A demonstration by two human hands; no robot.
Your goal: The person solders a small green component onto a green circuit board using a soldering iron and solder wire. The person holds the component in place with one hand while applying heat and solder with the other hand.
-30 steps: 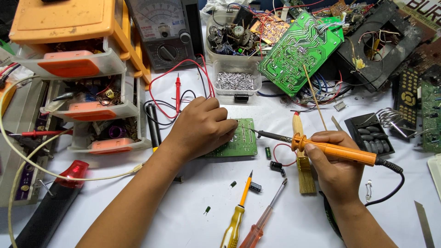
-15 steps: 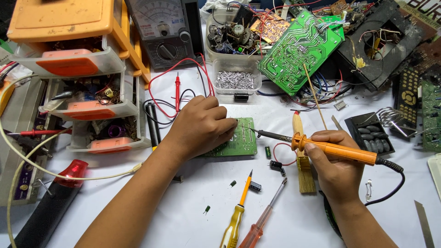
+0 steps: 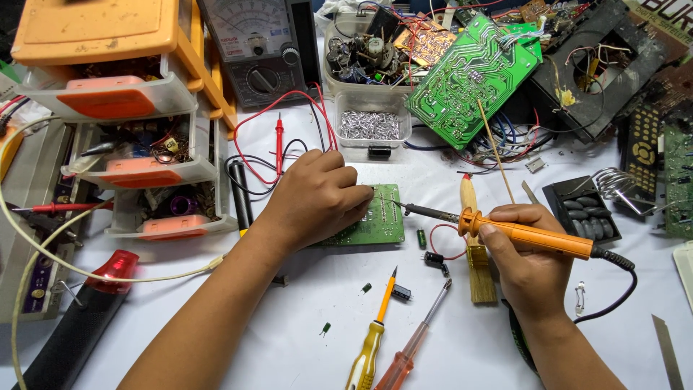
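the bench [image 3: 238,339] is crowded on every side, and that is the first worry: the orange drawer stack [image 3: 123,108] and the meter [image 3: 263,47] with its red leads [image 3: 279,144] sit close behind the work, and a lead dragged by a wrist could pull across the soldering spot. the big green board [image 3: 469,79] leans among loose wires at the back, well apart from the job

the small green board [image 3: 379,220] lies flat on the white cover, and the left hand [image 3: 314,198] rests on top of it, fingers curled down and pressing its left part (how much of the board is pinned under the palm i cannot tell). the right hand [image 3: 530,263] is closed round the orange soldering iron [image 3: 530,235], whose dark tip reaches the board's upper edge just beside the left fingertips

that closeness looks the likeliest trouble: a small slip of the iron and it would meet a finger. its black cord [image 3: 613,289] loops by the right wrist and could tug the tip off line. the two screwdrivers [image 3: 393,336] and the tiny loose parts [image 3: 433,258] near the board could be knocked or rolled under a moving forearm
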